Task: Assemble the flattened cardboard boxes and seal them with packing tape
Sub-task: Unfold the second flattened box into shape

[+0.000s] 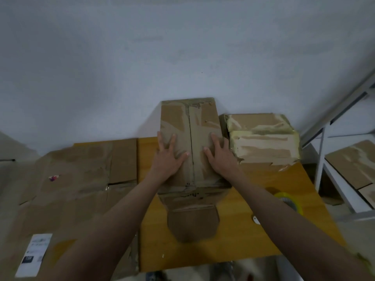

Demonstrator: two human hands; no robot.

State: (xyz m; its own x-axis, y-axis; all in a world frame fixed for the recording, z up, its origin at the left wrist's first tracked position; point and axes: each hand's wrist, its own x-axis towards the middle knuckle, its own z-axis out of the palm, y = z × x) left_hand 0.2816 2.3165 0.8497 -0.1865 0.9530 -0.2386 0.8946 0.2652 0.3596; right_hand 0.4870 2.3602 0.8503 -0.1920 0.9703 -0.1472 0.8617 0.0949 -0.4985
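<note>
A tall brown cardboard box [190, 122] stands on the yellow wooden table [253, 236], its two top flaps folded shut and meeting at a centre seam. My left hand [168, 155] lies flat on the left flap with fingers spread. My right hand [218, 153] lies flat on the right flap the same way. A loose flap [193, 224] hangs down the box's near side. A roll of yellowish packing tape [288, 199] lies on the table to the right, partly hidden by my right forearm.
A taped-up box [263, 142] sits right of the one under my hands, against the white wall. Flattened cardboard [71, 179] with a white label [34, 254] covers the left side. A white metal shelf [345, 179] holding more cardboard stands at the right.
</note>
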